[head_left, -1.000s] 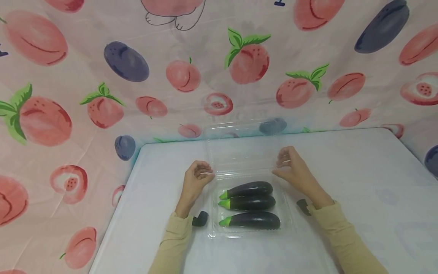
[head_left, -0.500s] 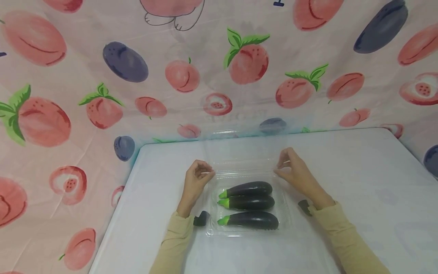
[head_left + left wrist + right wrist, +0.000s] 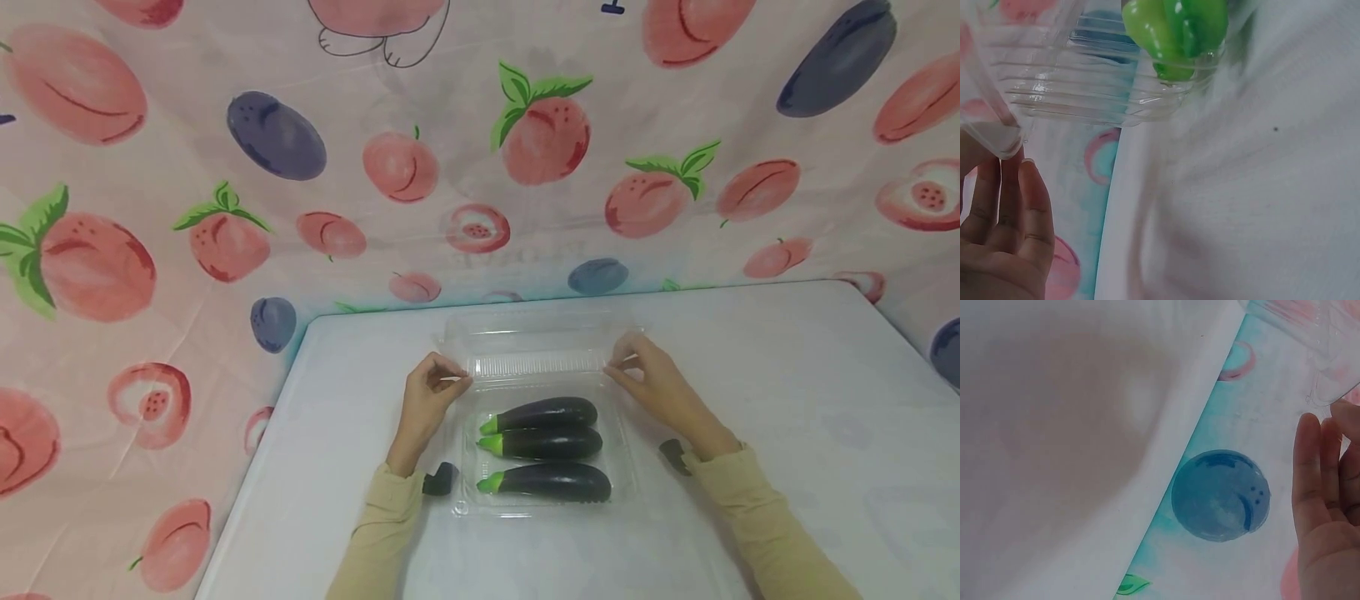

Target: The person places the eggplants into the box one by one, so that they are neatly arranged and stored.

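Observation:
A clear plastic clamshell container stands on the table with its hinged lid raised at the back. Three dark purple eggplants lie in its base, stacked in rows, with the front eggplant a little apart from the other two. My left hand pinches a rounded plastic corner at the left of the hinge. On the opposite side, my right hand pinches the matching corner between thumb and fingers. In the left wrist view, green eggplant stalks show through the container's ribbed wall.
The white table ends at a fruit-printed cloth hanging behind it and to the left. Black wrist cameras, such as the left camera, sit by the sleeves on both sides of the container.
The lid's top edge has come down lower in the head view. My right hand has shifted slightly inward and down onto the corner; the left hand stays nearly still.

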The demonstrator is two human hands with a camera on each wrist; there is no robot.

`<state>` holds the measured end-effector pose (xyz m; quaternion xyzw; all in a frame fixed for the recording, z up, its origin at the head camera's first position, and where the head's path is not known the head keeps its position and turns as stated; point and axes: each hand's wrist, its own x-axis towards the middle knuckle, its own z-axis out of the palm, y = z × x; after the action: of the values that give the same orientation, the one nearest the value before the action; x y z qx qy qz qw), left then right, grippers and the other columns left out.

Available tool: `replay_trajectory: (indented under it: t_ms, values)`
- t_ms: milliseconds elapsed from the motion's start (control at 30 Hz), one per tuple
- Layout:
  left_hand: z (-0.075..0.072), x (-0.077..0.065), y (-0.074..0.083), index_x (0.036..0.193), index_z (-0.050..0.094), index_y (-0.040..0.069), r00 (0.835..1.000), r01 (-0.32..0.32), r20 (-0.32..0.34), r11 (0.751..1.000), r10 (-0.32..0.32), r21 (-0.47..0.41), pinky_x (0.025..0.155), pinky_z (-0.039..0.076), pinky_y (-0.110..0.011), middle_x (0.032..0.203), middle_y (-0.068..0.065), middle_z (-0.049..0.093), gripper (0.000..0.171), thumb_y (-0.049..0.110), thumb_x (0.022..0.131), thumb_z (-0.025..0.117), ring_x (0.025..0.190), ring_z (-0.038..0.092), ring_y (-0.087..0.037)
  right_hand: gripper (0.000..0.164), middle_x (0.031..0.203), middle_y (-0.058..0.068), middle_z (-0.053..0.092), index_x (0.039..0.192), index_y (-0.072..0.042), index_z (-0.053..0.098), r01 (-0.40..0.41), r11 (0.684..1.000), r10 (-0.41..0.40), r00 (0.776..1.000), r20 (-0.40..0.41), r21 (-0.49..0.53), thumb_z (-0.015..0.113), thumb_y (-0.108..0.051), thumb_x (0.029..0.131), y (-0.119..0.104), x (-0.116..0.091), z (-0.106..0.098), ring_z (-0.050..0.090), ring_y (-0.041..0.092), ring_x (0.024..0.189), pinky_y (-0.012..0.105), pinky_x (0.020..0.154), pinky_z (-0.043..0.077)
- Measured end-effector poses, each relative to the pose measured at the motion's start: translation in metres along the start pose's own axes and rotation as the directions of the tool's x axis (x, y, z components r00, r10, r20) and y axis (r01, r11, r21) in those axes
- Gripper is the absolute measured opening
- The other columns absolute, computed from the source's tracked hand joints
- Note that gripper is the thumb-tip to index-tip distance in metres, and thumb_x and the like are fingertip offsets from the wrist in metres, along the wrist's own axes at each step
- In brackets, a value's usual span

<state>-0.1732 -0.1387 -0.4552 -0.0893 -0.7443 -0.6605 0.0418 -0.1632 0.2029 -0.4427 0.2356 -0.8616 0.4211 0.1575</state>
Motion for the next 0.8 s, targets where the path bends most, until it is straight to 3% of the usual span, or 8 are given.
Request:
replay_trajectory:
  t_ms: [133, 267, 400, 567, 667, 800]
  values:
    - [-0.001, -0.004, 0.012, 0.098, 0.058, -0.014, 1.000, -0.008, 0.021, 1.000, 0.007, 0.011, 0.082, 0.057, -0.023, 0.102, -0.028, 0.063, 0.019, -0.013, 0.083, 0.070, 0.095, 0.066, -0.023, 0.013, 0.090, 0.009, 0.060, 0.093, 0.003, 0.058, -0.074, 0.996, 0.076, 0.996, 0.042, -0.043, 0.069, 0.005, 0.088, -0.001, -0.003, -0.002, 0.064, 0.031, 0.094, 0.050, 0.089, 0.056]
    - [-0.003, -0.004, 0.008, 0.095, 0.059, -0.014, 1.000, 0.010, 0.018, 1.000, -0.011, 0.017, 0.079, 0.057, -0.020, 0.100, -0.026, 0.062, 0.018, -0.009, 0.084, 0.072, 0.088, 0.065, -0.016, 0.011, 0.093, 0.012, 0.064, 0.098, 0.004, 0.060, -0.085, 0.994, 0.089, 0.994, 0.063, -0.062, 0.068, 0.001, 0.090, -0.002, -0.004, -0.004, 0.064, 0.037, 0.096, 0.055, 0.089, 0.053]
    - [-0.006, -0.003, -0.002, 0.098, 0.063, -0.009, 0.999, 0.029, 0.020, 0.999, -0.029, 0.045, 0.079, 0.056, -0.018, 0.102, -0.022, 0.064, 0.017, -0.004, 0.086, 0.073, 0.085, 0.064, -0.013, 0.019, 0.088, 0.009, 0.062, 0.098, 0.001, 0.055, -0.041, 0.997, 0.043, 0.998, 0.042, -0.060, 0.070, 0.004, 0.086, -0.001, -0.005, -0.004, 0.064, 0.027, 0.087, 0.040, 0.079, 0.054]
    - [-0.010, -0.005, -0.002, 0.102, 0.066, -0.004, 0.998, 0.044, 0.038, 0.997, -0.047, 0.068, 0.084, 0.056, -0.022, 0.106, -0.017, 0.067, 0.013, -0.002, 0.090, 0.068, 0.095, 0.065, -0.016, 0.019, 0.084, 0.002, 0.055, 0.095, -0.003, 0.053, -0.053, 0.998, 0.054, 0.997, 0.046, -0.024, 0.068, 0.003, 0.087, -0.001, -0.007, -0.005, 0.052, 0.013, 0.081, 0.023, 0.074, 0.046]
    - [-0.013, -0.006, -0.001, 0.105, 0.067, -0.001, 0.996, 0.074, 0.040, 0.993, -0.078, 0.089, 0.088, 0.056, -0.026, 0.110, -0.015, 0.069, 0.013, 0.004, 0.094, 0.064, 0.104, 0.066, -0.020, 0.018, 0.084, -0.001, 0.049, 0.092, -0.006, 0.051, -0.039, 0.999, 0.039, 0.997, 0.061, -0.002, 0.067, 0.003, 0.089, 0.000, -0.008, -0.006, 0.046, 0.011, 0.081, 0.020, 0.073, 0.042]
    - [-0.015, -0.007, -0.001, 0.112, 0.066, 0.001, 0.992, 0.120, 0.038, 0.988, -0.124, 0.095, 0.091, 0.055, -0.032, 0.114, -0.015, 0.070, 0.021, 0.014, 0.097, 0.060, 0.108, 0.067, -0.026, 0.022, 0.084, -0.002, 0.048, 0.088, -0.006, 0.050, 0.042, 0.998, -0.040, 0.998, 0.052, -0.038, 0.068, 0.007, 0.087, 0.002, -0.009, -0.006, 0.046, 0.011, 0.082, 0.020, 0.074, 0.041]
